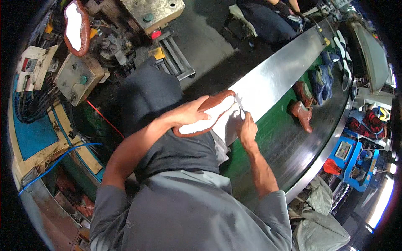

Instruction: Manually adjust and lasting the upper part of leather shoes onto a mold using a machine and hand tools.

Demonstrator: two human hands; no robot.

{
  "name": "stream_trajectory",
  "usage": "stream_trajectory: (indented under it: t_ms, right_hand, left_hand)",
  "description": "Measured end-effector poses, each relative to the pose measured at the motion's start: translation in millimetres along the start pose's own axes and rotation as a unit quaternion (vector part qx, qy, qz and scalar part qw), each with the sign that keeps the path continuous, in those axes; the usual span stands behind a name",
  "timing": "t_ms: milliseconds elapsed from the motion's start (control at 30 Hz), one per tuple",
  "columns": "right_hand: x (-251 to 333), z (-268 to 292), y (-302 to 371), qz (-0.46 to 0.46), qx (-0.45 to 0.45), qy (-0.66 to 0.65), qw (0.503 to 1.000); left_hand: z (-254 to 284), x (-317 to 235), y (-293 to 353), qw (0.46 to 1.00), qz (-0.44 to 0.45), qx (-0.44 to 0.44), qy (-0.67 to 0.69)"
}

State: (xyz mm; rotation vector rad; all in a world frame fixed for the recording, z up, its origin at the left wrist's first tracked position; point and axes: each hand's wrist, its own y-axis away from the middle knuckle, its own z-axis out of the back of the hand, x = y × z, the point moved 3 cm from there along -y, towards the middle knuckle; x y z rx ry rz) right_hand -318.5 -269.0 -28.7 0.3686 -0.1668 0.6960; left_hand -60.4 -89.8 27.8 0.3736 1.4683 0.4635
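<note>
A brown shoe upper lies sole up across my lap, its edge gathered around a white insole. My left hand grips it by the side, with the thumb on the white insole. In my closed right hand is a slim metal hand tool. Its tip meets or sits very near the upper's rim at the toe end; glare hides its exact kind.
To my right runs a steel ledge beside a green conveyor belt carrying brown shoes and dark blue shoes. Machinery stands at left, with another brown upper on it. A co-worker sits ahead.
</note>
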Motion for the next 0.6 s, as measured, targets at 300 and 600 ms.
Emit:
stream_trajectory:
  t_ms: [300,600]
  right_hand:
    - [54.3,27.7,-15.9,-0.075,0.045,-0.428,0.900]
    - [282.2,70.5,-49.8,0.148,0.327,-0.801,0.479]
  left_hand:
    - [0.4,-48.3,109.9,0.952,-0.029,-0.268,-0.143]
    - [2.1,-35.9,185.3,0.894,-0.147,-0.403,-0.132]
